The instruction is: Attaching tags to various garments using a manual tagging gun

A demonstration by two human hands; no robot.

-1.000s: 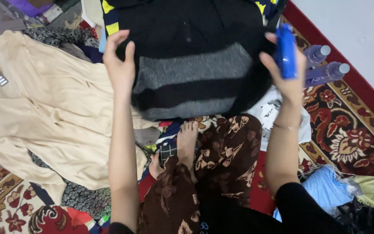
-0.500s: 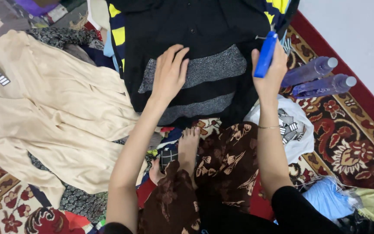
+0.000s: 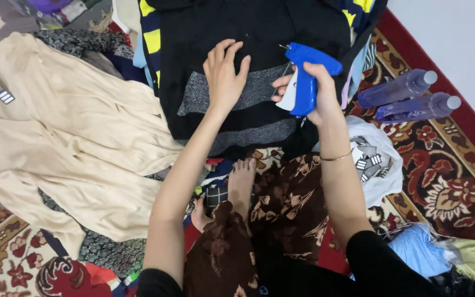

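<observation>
A black garment with glittery grey bands [image 3: 259, 96] lies spread on the floor ahead of my knees. My left hand [image 3: 225, 74] rests flat on it, fingers apart, over the upper grey band. My right hand [image 3: 314, 91] grips a blue tagging gun [image 3: 306, 77] with a white trigger, its needle pointing left over the garment, close to my left hand. My bare foot [image 3: 240, 179] and brown floral trousers [image 3: 287, 203] sit below the garment.
A cream garment [image 3: 67, 143] spreads to the left. Two purple plastic bottles [image 3: 408, 96] lie at the right by the carpet's red border. A white printed bag [image 3: 377, 159] and a blue bundle [image 3: 419, 250] sit to my right. More clothes are piled at the top.
The black garment was laid down flat. My left hand moved from its edge onto the grey band. My right hand turned the blue gun and brought it left over the garment.
</observation>
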